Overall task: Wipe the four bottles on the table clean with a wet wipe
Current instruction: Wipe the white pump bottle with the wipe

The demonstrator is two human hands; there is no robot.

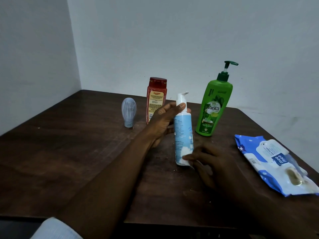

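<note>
My left hand (162,121) grips the white neck of a light blue pump bottle (183,135) and holds it tilted above the table (69,152). My right hand (210,163) is at the bottle's base, pressing a white wet wipe (185,161) against it with fingers and thumb. Behind them stand a red bottle (156,99), a tall green pump bottle (214,106) and, to the left, a small pale grey-blue bottle (129,112) resting on its cap.
A blue and white wet wipe pack (276,163) lies at the table's right edge, its flap lifted. The dark wooden table sits in a corner, with walls close behind and to the left. A white sleeve (55,230) shows at bottom left.
</note>
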